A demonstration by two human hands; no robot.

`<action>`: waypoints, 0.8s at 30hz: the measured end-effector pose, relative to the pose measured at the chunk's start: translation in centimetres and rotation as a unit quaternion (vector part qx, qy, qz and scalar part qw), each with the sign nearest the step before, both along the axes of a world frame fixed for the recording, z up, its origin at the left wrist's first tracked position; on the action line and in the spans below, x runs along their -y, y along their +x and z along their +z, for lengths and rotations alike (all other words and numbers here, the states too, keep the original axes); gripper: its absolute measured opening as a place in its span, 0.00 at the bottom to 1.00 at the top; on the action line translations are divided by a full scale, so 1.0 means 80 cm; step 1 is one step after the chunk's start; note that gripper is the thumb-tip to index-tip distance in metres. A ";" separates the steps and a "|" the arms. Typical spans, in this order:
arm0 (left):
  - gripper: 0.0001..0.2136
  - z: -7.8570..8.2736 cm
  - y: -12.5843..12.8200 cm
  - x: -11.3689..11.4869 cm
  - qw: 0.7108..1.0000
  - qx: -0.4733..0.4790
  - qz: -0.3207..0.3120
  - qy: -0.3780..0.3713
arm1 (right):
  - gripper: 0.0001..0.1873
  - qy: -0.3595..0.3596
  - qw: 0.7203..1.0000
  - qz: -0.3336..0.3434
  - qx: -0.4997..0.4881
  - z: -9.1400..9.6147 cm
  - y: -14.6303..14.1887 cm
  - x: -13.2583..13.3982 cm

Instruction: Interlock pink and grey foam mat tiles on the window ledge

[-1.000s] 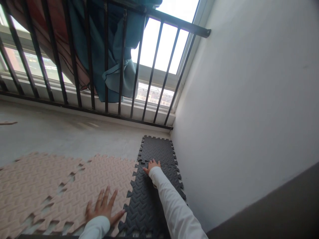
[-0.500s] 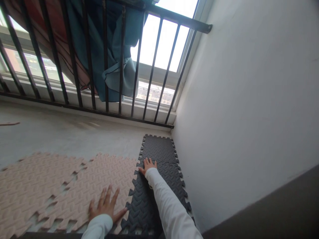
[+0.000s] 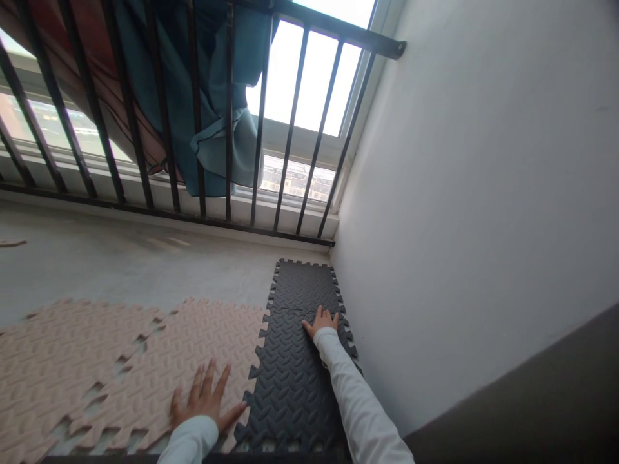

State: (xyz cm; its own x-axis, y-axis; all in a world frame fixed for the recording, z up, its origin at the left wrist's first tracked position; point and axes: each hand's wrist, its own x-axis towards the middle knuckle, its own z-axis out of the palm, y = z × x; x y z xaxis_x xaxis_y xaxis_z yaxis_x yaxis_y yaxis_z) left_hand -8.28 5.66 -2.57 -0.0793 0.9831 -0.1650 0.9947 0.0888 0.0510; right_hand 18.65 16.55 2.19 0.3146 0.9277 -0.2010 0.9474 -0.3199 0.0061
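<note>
while our right hand [image 3: 323, 320] lies flat and open on the dark grey foam tiles [image 3: 290, 386], fingers spread by the seam between the far tile and the near one, it grips nothing; our left hand [image 3: 203, 403] rests the same way, palm down and fingers fanned, empty, on the pink foam tiles [image 3: 120, 361] just beside the dark strip's toothed edge; the dark strip runs along the white wall [image 3: 483, 193] towards the black railing [image 3: 193, 161], on bare concrete floor [image 3: 120, 258]; we judge the foam light and springy, so a lopsided push could lift the teeth out of the seam, or slide the whole strip on the smooth concrete; pressed hard against the wall, the edge might buckle; the pink tiles already show open gaps where the teeth do not sit, and leaning there could spread them further; both colours carry a raised leaf-like tread, matte and soft-looking, with square jigsaw tabs round every edge; a blue cloth [image 3: 213, 96] hangs limp behind the bars.
</note>
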 end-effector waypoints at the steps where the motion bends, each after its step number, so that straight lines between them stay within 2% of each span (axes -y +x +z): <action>1: 0.33 0.001 0.000 0.001 1.000 0.003 -0.003 0.007 | 0.42 -0.007 1.000 0.001 -0.006 0.002 0.004 -0.001; 5: 0.33 0.001 0.000 0.002 1.000 0.016 -0.006 0.011 | 0.38 -0.030 0.999 -0.006 -0.020 0.002 0.016 -0.005; 8: 0.35 0.001 -0.002 -0.001 1.000 0.013 -0.005 -0.019 | 0.37 -0.063 0.998 -0.009 -0.022 0.005 0.018 -0.007; 11: 0.36 0.003 -0.003 -0.004 0.998 0.010 -0.002 -0.056 | 0.36 -0.087 0.995 -0.010 -0.042 0.023 0.009 -0.005; 13: 0.36 0.005 -0.003 -0.004 0.998 0.012 -0.003 -0.063 | 0.34 -0.086 0.994 0.019 -0.064 0.037 -0.007 0.005; 16: 0.37 0.011 0.000 -0.004 0.998 0.023 -0.001 -0.062 | 0.30 -0.058 0.987 0.117 -0.096 0.047 -0.042 0.047; 19: 0.37 0.018 0.002 -0.005 0.998 0.039 0.001 -0.050 | 0.26 -0.030 0.964 0.214 -0.157 0.040 -0.080 0.117; 22: 0.34 0.020 -0.001 -0.002 0.997 0.066 -0.015 -0.041 | 0.20 -0.010 0.959 0.217 -0.182 0.025 -0.108 0.189; 24: 0.30 0.019 -0.006 0.009 0.995 0.089 -0.038 -0.007 | 0.17 -0.011 0.964 0.202 -0.171 0.016 -0.121 0.225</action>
